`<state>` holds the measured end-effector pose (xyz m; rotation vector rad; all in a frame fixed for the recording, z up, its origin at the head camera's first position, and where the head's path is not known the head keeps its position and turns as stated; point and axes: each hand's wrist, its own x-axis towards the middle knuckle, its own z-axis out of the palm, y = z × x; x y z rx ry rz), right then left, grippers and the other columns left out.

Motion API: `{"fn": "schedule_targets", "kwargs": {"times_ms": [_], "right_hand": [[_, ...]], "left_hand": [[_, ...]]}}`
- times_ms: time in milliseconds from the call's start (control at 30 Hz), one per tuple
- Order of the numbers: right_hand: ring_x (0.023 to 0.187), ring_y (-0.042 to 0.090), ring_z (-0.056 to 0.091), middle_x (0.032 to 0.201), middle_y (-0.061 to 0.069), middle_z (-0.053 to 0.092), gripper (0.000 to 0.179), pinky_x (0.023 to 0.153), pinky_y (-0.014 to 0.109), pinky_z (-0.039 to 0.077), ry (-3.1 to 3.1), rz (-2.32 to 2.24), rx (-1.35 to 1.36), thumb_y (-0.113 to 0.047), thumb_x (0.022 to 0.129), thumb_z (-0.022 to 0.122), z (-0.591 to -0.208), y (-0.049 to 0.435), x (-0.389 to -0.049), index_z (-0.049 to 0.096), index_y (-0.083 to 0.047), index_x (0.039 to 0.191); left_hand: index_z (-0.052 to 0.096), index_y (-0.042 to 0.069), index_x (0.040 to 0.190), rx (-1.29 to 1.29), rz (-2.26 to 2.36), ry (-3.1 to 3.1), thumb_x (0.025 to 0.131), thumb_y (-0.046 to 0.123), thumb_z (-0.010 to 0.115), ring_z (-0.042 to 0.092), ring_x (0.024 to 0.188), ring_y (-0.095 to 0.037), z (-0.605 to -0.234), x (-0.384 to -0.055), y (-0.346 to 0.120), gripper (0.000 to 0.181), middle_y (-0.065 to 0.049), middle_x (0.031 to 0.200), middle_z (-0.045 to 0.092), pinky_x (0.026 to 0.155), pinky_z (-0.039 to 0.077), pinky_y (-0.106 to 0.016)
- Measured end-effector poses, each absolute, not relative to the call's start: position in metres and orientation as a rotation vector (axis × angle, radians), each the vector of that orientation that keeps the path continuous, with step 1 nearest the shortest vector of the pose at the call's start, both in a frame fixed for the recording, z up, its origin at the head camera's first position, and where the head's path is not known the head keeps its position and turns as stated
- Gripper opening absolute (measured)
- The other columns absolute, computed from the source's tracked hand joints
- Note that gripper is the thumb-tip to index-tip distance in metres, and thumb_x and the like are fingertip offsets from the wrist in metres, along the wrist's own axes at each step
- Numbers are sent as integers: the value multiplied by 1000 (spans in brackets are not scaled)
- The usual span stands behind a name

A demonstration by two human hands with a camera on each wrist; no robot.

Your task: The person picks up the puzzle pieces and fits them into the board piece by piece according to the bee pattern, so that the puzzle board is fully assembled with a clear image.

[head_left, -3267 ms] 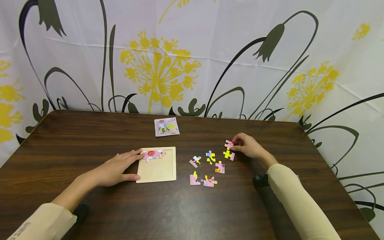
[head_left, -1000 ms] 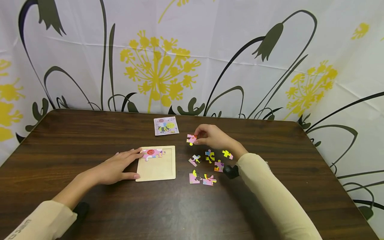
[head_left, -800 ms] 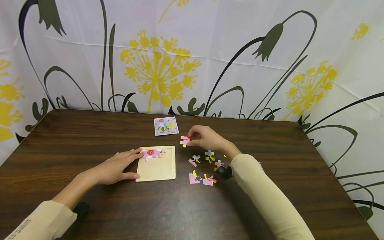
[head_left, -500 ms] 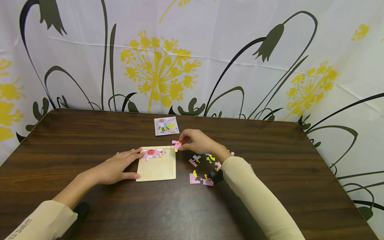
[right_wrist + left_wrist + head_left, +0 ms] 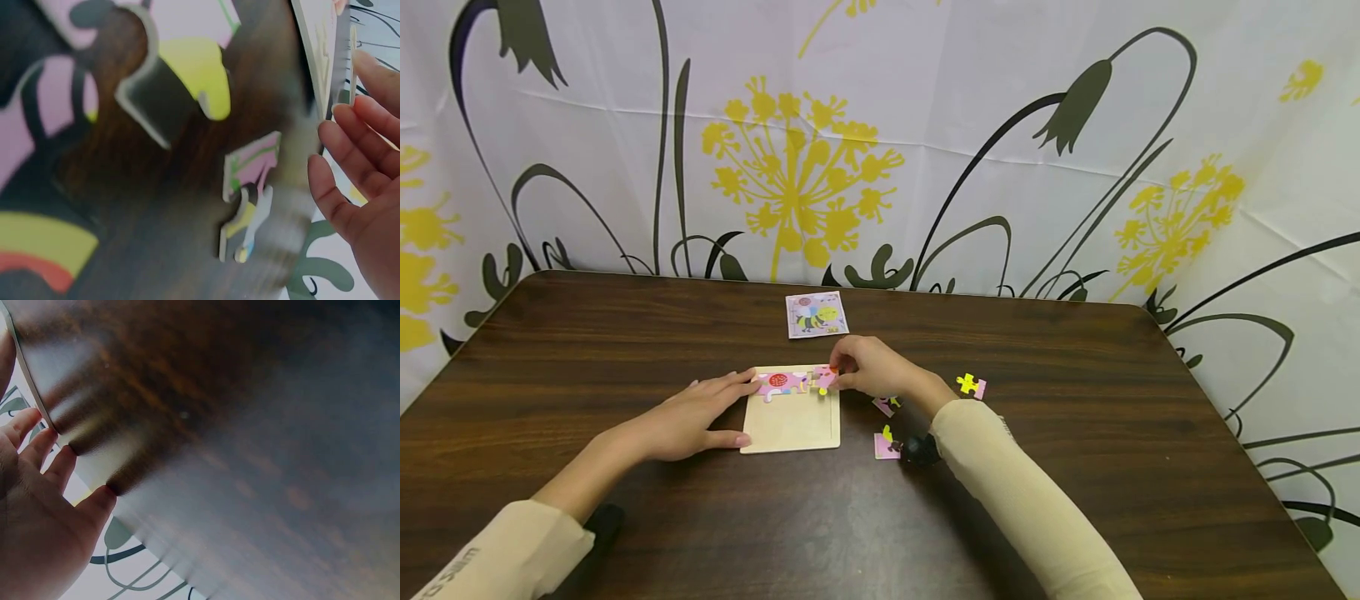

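Observation:
My right hand (image 5: 883, 367) pinches a pink puzzle piece (image 5: 823, 377) at the upper right corner of a shallow wooden puzzle tray (image 5: 790, 427). In the right wrist view that hand (image 5: 372, 181) shows the held piece (image 5: 353, 69) edge-on between thumb and fingers. Along the tray's top lie joined pink pieces (image 5: 781, 383) with a red oval. My left hand (image 5: 688, 421) rests on the tray's left edge, fingers extended and thumb at the lower corner. The left wrist view shows the left hand (image 5: 50, 512) with its fingers spread.
Right of the tray lie loose puzzle pieces: a yellow one (image 5: 967, 383), a white-and-pink one (image 5: 886, 406) and a pink one (image 5: 886, 447). The right forearm hides others. A bee picture card (image 5: 817, 315) lies behind the tray on the brown table (image 5: 700, 517). A floral cloth (image 5: 880, 167) hangs behind.
My right hand has picked the pink piece from the far right of the loose pieces and carried it left to the tray's upper right corner. The left hand has stayed in place.

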<state>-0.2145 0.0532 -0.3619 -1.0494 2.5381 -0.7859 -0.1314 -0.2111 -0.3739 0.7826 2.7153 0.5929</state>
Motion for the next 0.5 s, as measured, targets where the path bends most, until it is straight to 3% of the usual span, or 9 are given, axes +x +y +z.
{"fn": "schedule_targets", "kwargs": {"times_ms": [500], "right_hand": [[75, 14, 48, 84, 6, 52, 20, 65, 21, 38, 2597, -690, -1073, -15, 80, 72, -367, 44, -214, 62, -3, 90]], "left_hand": [[36, 1, 137, 774, 598, 2711, 81, 46, 63, 27, 128, -43, -372, -131, -211, 76, -25, 142, 29, 96, 19, -66]]}}
